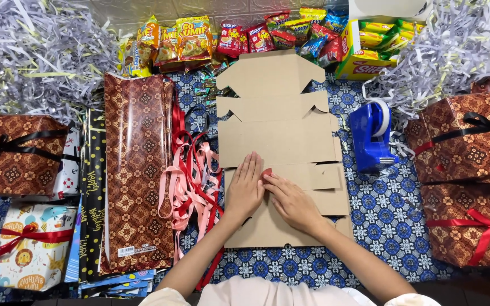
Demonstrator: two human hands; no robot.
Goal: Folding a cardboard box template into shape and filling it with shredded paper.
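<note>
A flat, unfolded brown cardboard box (276,122) lies on the blue patterned cloth (387,209) in front of me. My left hand (246,190) rests flat on its lower half, fingers together and pointing away. My right hand (291,201) lies beside it, fingers angled toward the left hand, touching the cardboard. A small red piece (267,171) shows between the fingertips of both hands; I cannot tell what it is. Neither hand grips anything.
A bundle of red and pink ribbons (191,175) and a roll of brown patterned wrapping paper (138,170) lie left of the cardboard. A blue tape dispenser (371,135) stands right. Wrapped gifts (466,144) sit at both sides, snack packets (239,37) and shredded paper (35,51) behind.
</note>
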